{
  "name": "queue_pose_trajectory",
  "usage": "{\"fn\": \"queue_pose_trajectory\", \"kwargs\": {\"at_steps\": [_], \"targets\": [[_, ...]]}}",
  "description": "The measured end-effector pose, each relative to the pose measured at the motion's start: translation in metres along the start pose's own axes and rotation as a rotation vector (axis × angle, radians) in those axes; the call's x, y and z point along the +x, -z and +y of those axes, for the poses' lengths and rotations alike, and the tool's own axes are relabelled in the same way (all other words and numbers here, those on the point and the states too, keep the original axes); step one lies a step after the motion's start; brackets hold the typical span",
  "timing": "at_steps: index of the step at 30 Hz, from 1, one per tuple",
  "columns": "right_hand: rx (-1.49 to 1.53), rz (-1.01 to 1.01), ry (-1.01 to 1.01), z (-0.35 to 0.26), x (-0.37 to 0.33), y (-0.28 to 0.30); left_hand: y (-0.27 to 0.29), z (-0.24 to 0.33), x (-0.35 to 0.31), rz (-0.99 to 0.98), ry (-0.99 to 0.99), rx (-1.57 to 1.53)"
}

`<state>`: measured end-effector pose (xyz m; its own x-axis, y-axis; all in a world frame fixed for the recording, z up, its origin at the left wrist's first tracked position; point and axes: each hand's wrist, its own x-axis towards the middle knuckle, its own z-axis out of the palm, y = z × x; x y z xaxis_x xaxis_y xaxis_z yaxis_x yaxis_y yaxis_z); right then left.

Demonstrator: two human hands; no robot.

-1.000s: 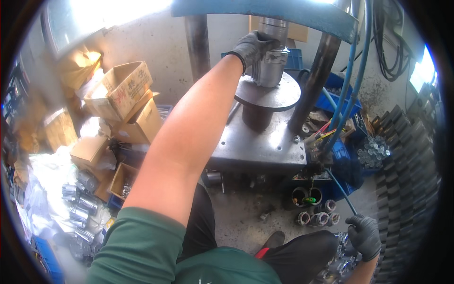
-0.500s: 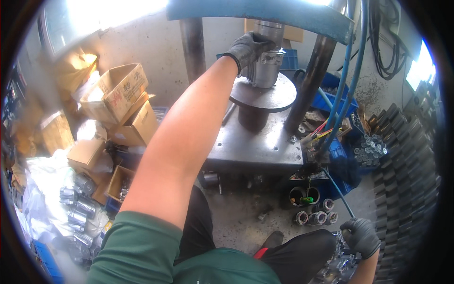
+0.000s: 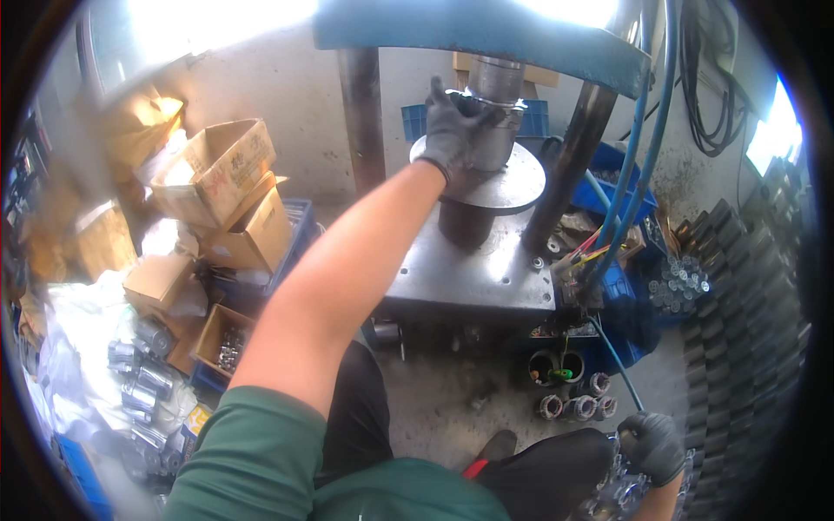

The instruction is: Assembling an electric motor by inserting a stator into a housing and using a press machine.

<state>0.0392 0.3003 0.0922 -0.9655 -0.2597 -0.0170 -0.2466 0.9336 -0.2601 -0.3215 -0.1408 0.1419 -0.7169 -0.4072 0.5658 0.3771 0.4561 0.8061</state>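
Note:
My left hand (image 3: 456,135), in a dark grey glove, rests against the left side of a metal cylinder (image 3: 497,143). One finger points upward and another stretches across the cylinder's front; the rest are partly hidden. The cylinder stands upright on a round steel plate (image 3: 512,193), directly beneath the press ram (image 3: 497,80). Low at the right, my gloved right hand (image 3: 651,445) is closed round the end of a thin blue lever (image 3: 618,356).
Steel posts (image 3: 569,161) and a blue crossbeam (image 3: 478,30) frame the press. Cardboard boxes (image 3: 213,174) and shiny metal parts (image 3: 143,391) lie left. Metal rings (image 3: 584,406) sit on the floor; stacked dark parts (image 3: 738,304) line the right. Blue hoses (image 3: 638,165) hang beside the press.
My left hand has moved down from beside the ram to the cylinder's side, its fingers now spread. My right hand has dropped slightly and shifted left, still on the lever.

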Motion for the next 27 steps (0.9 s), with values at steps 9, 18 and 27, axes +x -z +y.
{"fn": "queue_pose_trajectory", "kwargs": {"at_steps": [9, 18, 27], "targets": [[0.010, 0.010, 0.031, -0.003, 0.002, -0.001, 0.004, -0.017, -0.018, -0.120, 0.094, -0.448], [0.005, 0.006, 0.030, 0.005, 0.005, -0.004, 0.010, -0.023, -0.016, -0.148, 0.143, -0.475], [-0.025, -0.045, 0.015, 0.002, 0.005, 0.003, 0.021, -0.012, -0.020, -0.167, 0.158, -0.373]]}}
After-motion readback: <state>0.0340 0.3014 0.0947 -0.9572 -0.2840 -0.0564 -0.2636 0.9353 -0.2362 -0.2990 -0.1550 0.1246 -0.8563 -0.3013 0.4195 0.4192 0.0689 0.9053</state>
